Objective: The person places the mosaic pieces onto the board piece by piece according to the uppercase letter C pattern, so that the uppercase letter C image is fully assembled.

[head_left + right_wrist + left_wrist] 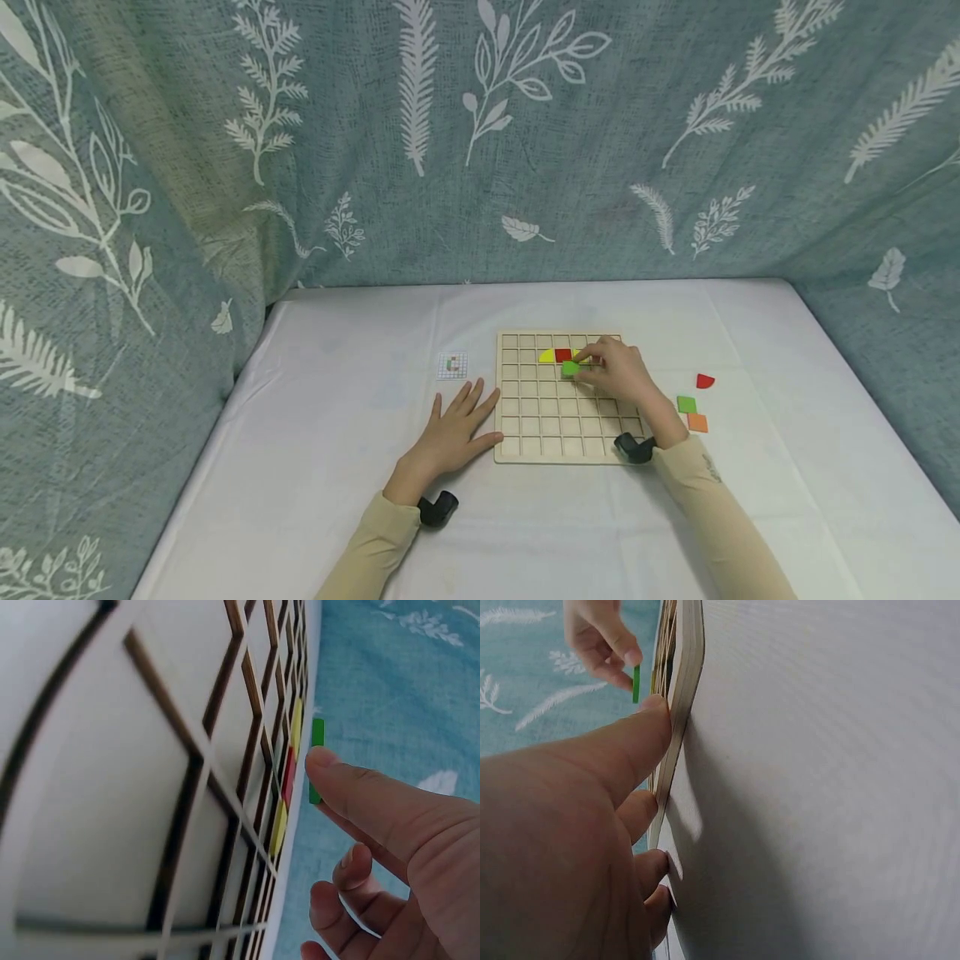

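Note:
My right hand (618, 373) pinches a green square tile (318, 761) between thumb and fingers, held just above the wooden grid board (517, 454). In the board's upper rows lie a red square tile (563, 355) and a yellow quarter-round tile (547, 357) on its left. Another yellow tile (279, 827) sits on the red one's other side, partly covered by my right hand in the head view. With fingers spread, my left hand (450, 437) rests at the board's left edge, its thumb and a fingertip touching the rim.
Right of the board lie a red quarter-round tile (705, 381), a green square tile (686, 404) and an orange square tile (697, 423). A small printed pattern card (452, 366) lies left of the board on the white tablecloth (337, 392). A leaf-patterned curtain (450, 225) stands behind.

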The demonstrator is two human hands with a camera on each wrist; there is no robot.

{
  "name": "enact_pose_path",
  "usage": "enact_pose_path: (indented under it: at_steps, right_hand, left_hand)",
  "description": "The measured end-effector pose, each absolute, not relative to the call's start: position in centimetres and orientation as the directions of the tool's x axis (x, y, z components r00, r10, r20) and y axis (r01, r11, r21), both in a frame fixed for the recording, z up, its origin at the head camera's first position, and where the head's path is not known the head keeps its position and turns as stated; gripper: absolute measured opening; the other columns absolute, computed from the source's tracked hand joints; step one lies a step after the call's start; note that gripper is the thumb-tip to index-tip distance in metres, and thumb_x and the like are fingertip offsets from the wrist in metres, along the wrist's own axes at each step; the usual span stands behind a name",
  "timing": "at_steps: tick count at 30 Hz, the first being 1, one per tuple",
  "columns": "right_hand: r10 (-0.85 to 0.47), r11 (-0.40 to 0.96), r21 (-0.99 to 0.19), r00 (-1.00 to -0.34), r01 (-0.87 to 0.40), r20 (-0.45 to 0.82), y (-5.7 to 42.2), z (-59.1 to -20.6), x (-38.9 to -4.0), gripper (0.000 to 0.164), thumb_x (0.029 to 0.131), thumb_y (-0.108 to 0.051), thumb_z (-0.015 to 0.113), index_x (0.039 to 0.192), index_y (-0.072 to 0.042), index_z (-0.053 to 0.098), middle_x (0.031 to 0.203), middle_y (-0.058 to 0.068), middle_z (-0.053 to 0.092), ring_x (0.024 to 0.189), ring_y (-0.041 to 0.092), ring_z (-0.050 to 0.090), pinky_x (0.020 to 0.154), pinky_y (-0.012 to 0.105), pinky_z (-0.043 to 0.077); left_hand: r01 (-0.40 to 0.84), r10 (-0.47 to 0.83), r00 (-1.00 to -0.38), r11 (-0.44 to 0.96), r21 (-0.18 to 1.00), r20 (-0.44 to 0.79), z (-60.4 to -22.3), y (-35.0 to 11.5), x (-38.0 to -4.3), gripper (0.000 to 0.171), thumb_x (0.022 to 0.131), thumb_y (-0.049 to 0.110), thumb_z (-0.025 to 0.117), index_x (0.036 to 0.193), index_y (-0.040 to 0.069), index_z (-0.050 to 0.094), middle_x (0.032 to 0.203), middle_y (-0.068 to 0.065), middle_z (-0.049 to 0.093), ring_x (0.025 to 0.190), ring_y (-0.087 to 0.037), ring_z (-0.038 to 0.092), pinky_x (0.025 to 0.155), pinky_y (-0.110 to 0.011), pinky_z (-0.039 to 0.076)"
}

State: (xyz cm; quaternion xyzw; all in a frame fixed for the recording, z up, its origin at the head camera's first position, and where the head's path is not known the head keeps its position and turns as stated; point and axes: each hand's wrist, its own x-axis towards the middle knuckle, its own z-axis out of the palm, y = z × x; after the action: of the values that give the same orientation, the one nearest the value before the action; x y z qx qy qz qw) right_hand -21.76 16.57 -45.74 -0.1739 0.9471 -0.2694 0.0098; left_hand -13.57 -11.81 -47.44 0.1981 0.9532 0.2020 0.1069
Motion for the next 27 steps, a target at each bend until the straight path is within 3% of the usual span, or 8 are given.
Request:
enact_pose_path:
  at_steps: [15,27]
  right_hand:
    - [-0.376,0.783,-0.513,-0.925,-0.353,0.062,14.4,-46.1,-22.1,0.026,0.077,-0.027,0.076,0.1,-0.015,0.071,0.082,0.001,0.056,0.072,0.015,0.047,0.069,0.034,0.032]
    - [-0.408,0.796,-0.456,-0.909,-0.398,0.081,13.3,-46.2,-22.4,0.024,0.079,-0.026,0.074,0.1,-0.014,0.071,0.087,0.0,0.059,0.084,0.02,0.056,0.083,0.048,0.036]
  left_hand:
    - [0.336,0.43,-0.895,0.826,0.453,-0.121,-46.9,-12.0,-13.4,0.066,0.093,0.047,0.048,0.147,0.018,0.027,0.154,-0.011,0.016,0.143,-0.029,0.01,0.109,-0.062,0.001]
    - [0.337,0.43,-0.895,0.827,0.45,-0.121,-47.1,-12.0,-13.4,0.066,0.093,0.048,0.047,0.147,0.018,0.026,0.155,-0.01,0.016,0.143,-0.029,0.009,0.109,-0.062,0.001]
